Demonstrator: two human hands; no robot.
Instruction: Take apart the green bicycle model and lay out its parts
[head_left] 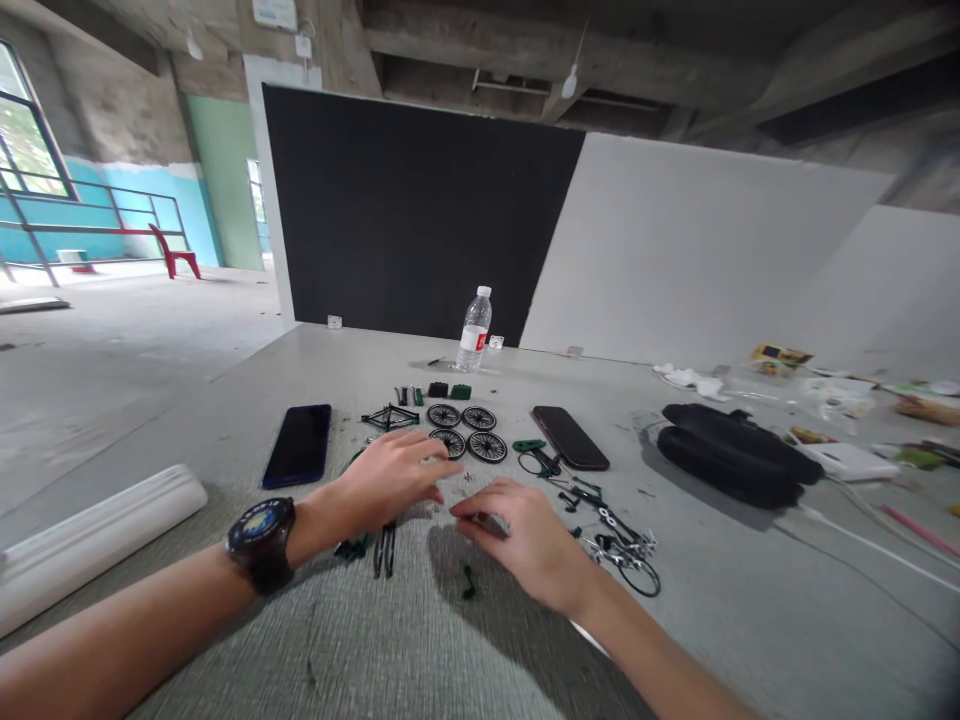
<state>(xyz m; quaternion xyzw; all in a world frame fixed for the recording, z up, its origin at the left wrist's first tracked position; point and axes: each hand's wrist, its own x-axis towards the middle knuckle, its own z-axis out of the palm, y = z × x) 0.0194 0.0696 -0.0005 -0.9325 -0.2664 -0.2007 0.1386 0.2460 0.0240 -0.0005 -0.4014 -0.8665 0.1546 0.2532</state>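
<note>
My left hand (394,478), with a black watch (262,541) on its wrist, hovers low over small model-bicycle parts, its fingers curled toward a tiny piece I cannot make out. My right hand (521,535) lies beside it, fingertips pinched on a small metallic part (491,522). Just beyond the hands lie several small black spoked wheels (465,430) and a small bicycle frame (390,417). Thin black and green parts (384,550) rest under my left wrist.
A dark phone (298,445) lies left of the parts and another phone (570,437) lies right. A water bottle (474,331) stands behind. A black pouch (731,455), white cable, wire parts (626,555) and clutter sit right; a white roll (90,540) left.
</note>
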